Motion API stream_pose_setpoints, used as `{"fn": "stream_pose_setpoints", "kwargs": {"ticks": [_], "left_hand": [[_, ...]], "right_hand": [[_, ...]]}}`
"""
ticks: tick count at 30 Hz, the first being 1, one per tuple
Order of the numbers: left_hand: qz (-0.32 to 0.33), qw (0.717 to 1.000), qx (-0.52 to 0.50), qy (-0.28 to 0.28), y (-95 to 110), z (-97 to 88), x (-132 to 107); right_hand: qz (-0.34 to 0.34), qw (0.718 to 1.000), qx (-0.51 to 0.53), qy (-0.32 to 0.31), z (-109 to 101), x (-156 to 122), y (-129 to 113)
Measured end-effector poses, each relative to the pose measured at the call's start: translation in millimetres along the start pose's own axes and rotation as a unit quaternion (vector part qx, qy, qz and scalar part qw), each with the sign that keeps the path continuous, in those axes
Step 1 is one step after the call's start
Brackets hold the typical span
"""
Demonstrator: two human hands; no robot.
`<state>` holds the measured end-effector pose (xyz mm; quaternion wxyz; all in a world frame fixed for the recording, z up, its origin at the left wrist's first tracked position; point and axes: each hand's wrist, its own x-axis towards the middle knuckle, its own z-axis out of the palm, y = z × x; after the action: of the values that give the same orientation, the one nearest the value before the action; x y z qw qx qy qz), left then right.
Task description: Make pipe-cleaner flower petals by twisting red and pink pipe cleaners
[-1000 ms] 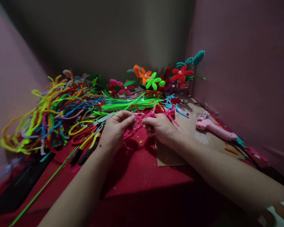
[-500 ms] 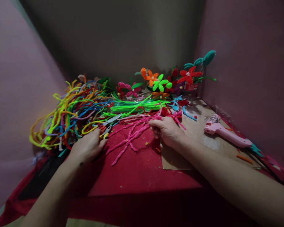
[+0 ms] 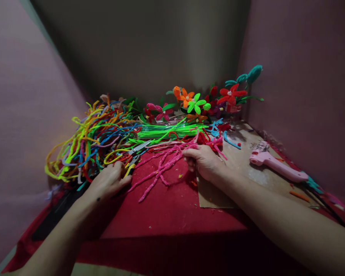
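Observation:
Bright pink pipe cleaners point(image 3: 161, 168), several of them twisted and crossing, spread over the red cloth. My right hand point(image 3: 202, 159) is closed in a pinch on their right part; the fingertips are partly hidden. On the left, the fingers of my left hand point(image 3: 112, 178) curl around the handle end of yellow-and-black pliers point(image 3: 130, 168), whose jaws point away from me. Just beyond the pliers lie scissors point(image 3: 139, 147) with yellow handles, blades toward the right. A dark red bunch of pipe cleaners point(image 3: 202, 138) is behind my right hand.
A large tangle of coloured pipe cleaners point(image 3: 86, 142) stands left, and green stems point(image 3: 166, 131) lie at the back. Pipe-cleaner flowers point(image 3: 197, 103) rise behind them. A pink glue gun point(image 3: 278, 165) rests on a cardboard sheet point(image 3: 218, 195) at right. Walls close in both sides.
The view has shifted slightly. My left hand has drawn a little toward me, and more of the pliers' yellow handle shows. My right hand stays on the pink pipe cleaners.

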<state>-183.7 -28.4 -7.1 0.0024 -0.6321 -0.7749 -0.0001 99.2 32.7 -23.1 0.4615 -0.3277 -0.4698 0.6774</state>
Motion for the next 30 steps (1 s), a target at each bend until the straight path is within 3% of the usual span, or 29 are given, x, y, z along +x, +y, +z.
{"fn": "stream_pose_setpoints", "kwargs": {"ticks": [5,8,13,18,22,26,30], "left_hand": [[-0.054,0.995,-0.075,-0.037,-17,-10.5,5],[-0.044,0.995,-0.081,-0.043,-18,-8.1,3],[0.068,0.997,-0.031,0.019,-9,3.7,-3],[0.037,0.998,0.023,0.053,-14,-4.6,20],[0.067,0.996,0.066,-0.007,-21,-10.0,44],[0.121,0.991,-0.019,-0.045,-28,-11.0,54],[0.083,0.996,-0.019,-0.022,-39,-9.5,54]], "right_hand": [[-0.003,1.0,0.006,-0.005,-1,1,2],[0.002,1.0,0.003,-0.009,0,1,2],[0.003,1.0,0.003,-0.003,-1,2,5],[0.002,1.0,0.002,-0.007,-1,2,5],[0.002,1.0,0.0,-0.002,0,1,4],[-0.014,1.0,-0.011,0.0,-1,2,4],[-0.018,1.0,-0.003,-0.008,-1,3,6]]}}
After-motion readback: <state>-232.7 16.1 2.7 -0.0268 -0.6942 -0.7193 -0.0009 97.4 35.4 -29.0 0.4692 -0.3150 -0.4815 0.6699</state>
